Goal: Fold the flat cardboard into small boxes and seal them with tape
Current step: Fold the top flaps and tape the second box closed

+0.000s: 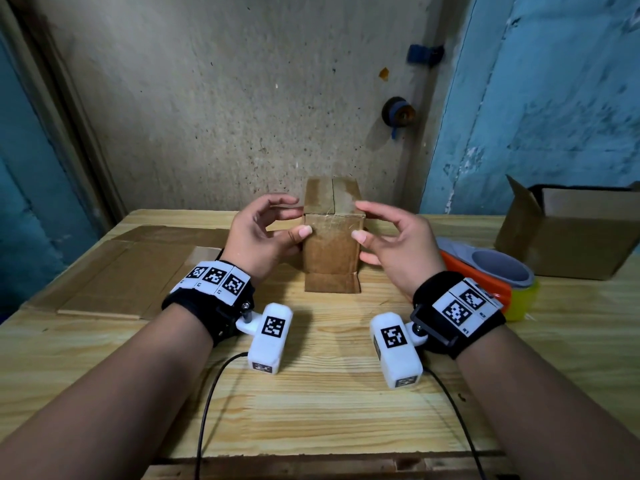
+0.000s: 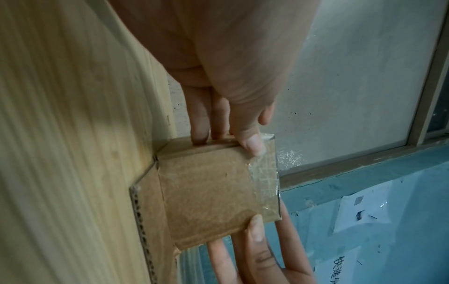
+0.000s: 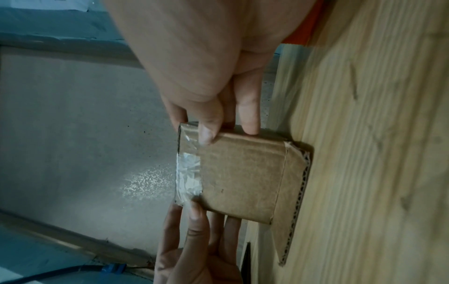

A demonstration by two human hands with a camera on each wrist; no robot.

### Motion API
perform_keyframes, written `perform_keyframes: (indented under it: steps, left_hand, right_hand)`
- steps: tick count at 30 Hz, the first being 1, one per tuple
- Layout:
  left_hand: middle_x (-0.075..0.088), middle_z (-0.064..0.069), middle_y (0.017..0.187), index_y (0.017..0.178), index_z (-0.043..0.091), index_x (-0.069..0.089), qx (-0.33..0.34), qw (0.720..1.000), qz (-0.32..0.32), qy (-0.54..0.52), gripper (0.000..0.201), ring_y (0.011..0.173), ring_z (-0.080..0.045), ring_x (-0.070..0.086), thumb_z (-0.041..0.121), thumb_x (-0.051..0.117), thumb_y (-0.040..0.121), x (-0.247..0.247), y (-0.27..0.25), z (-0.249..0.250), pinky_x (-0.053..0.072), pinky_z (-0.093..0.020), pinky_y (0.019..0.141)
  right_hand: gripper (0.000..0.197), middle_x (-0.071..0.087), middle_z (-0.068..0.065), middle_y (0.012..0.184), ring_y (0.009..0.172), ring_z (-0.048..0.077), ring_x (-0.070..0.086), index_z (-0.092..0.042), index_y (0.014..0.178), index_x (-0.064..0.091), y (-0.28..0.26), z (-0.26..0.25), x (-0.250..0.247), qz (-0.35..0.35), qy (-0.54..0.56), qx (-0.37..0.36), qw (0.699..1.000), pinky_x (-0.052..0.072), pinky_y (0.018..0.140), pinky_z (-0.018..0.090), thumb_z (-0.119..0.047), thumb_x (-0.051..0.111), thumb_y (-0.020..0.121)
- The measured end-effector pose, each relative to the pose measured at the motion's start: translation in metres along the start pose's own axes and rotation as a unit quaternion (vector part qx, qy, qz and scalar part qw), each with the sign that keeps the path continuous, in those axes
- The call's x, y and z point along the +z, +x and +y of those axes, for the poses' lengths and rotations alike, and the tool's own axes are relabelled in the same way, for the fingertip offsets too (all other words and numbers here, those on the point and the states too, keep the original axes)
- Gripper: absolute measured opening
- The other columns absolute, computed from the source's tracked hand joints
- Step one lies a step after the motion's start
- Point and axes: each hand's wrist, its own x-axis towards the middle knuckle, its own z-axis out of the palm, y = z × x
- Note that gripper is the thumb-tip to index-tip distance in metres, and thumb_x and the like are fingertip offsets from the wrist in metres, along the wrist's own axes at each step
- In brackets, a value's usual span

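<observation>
A small brown cardboard box (image 1: 332, 244) stands upright on the wooden table (image 1: 329, 393), its top flaps closed. Clear tape (image 1: 334, 216) runs over the top seam and a little way down the front face. One bottom flap (image 1: 331, 283) splays out flat on the table toward me. My left hand (image 1: 294, 221) is at the box's left side, thumb pressing the tape's end on the front, fingertips touching the side. My right hand (image 1: 363, 220) mirrors it on the right. The left wrist view shows the left hand (image 2: 228, 138) on the box (image 2: 209, 196); the right wrist view shows the right hand (image 3: 229, 130) on the box (image 3: 240, 176).
Flat cardboard sheets (image 1: 131, 271) lie at the left of the table. A larger open cardboard box (image 1: 571, 233) stands at the back right. An orange tape dispenser with a grey roll (image 1: 498, 268) lies just right of my right wrist. Two black cables trail off the front edge.
</observation>
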Motion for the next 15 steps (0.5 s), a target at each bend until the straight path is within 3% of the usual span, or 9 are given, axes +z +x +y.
perform_keyframes:
  steps: [3,6,8,10,13,15]
  left_hand:
    - [0.072,0.000,0.122,0.137,0.020,0.063,-0.006,0.999,-0.040,0.014,0.058,0.096,-0.013,0.073,0.001,0.079,0.084,0.000,-0.003,0.008,0.063,-0.040,0.080]
    - [0.070,0.001,0.129,0.128,0.021,0.071,0.020,0.996,-0.066,0.047,0.051,0.108,-0.014,0.071,0.018,0.086,0.079,0.004,-0.006,0.018,0.059,-0.038,0.092]
    - [0.064,0.001,0.133,0.123,0.024,0.074,0.060,0.990,-0.069,0.110,0.054,0.120,-0.007,0.064,0.033,0.088,0.072,0.005,-0.004,0.021,0.058,-0.034,0.096]
    - [0.058,0.004,0.137,0.121,0.026,0.075,0.088,0.977,-0.075,0.178,0.057,0.125,-0.002,0.058,0.043,0.086,0.068,0.006,0.001,0.017,0.056,-0.031,0.099]
    - [0.062,0.009,0.133,0.115,0.037,0.076,0.109,0.972,-0.061,0.201,0.049,0.124,-0.003,0.059,0.055,0.086,0.070,0.003,0.010,0.006,0.056,-0.042,0.099]
    - [0.064,0.008,0.132,0.114,0.040,0.075,0.115,0.973,-0.057,0.190,0.048,0.125,-0.005,0.059,0.056,0.085,0.070,0.000,0.013,0.001,0.056,-0.047,0.098]
  right_hand:
    - [0.047,0.069,-0.001,0.137,0.108,0.016,0.076,-0.038,0.121,0.074,-0.001,-0.001,-0.001,-0.019,-0.005,0.002,1.000,0.064,0.087,0.042,-0.004,0.081,0.088]
    - [0.043,0.078,-0.013,0.112,0.094,0.014,0.078,-0.035,0.110,0.071,-0.002,-0.008,-0.001,-0.003,-0.065,-0.005,0.998,0.066,0.076,0.042,-0.033,0.094,0.074]
    - [0.038,0.077,-0.021,0.106,0.092,0.011,0.077,-0.036,0.098,0.073,-0.002,-0.010,0.002,0.028,-0.109,-0.046,0.993,0.066,0.076,0.046,-0.050,0.092,0.068]
    - [0.029,0.077,-0.021,0.103,0.096,0.006,0.074,-0.035,0.091,0.078,0.001,-0.010,0.005,0.061,-0.144,-0.086,0.984,0.063,0.085,0.046,-0.050,0.091,0.070]
    - [0.023,0.079,-0.016,0.099,0.089,0.010,0.075,-0.030,0.092,0.081,0.007,-0.007,0.005,0.077,-0.157,-0.100,0.979,0.061,0.090,0.043,-0.038,0.093,0.074]
    - [0.022,0.078,-0.017,0.101,0.091,0.014,0.075,-0.033,0.094,0.081,0.011,-0.004,0.004,0.063,-0.152,-0.095,0.982,0.061,0.092,0.047,-0.038,0.092,0.076]
